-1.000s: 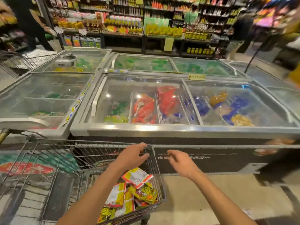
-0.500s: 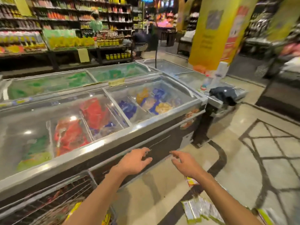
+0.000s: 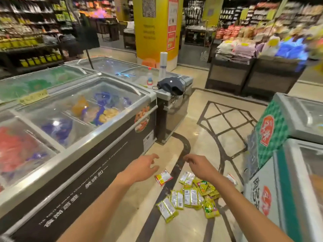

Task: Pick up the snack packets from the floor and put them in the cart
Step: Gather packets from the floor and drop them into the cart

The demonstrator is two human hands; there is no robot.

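Note:
Several yellow-green snack packets [image 3: 190,198] lie scattered on the tiled floor in front of me. A red and white packet [image 3: 163,176] lies a little apart at their left. My left hand [image 3: 142,167] hovers above the floor left of that packet, fingers loose, holding nothing. My right hand [image 3: 199,165] hangs over the far edge of the pile with fingers loosely curled and nothing in them. The cart is out of view.
A long chest freezer [image 3: 83,137] with glass lids runs along my left. A second freezer [image 3: 283,172] with a green label stands close on the right. A dark bag [image 3: 170,85] and a bottle [image 3: 149,79] sit on a small unit ahead. Shelves stand behind.
My view has swung right, away from the cart and along the freezer, until the floor packets came into sight. Both hands left the cart and now hang over the packets.

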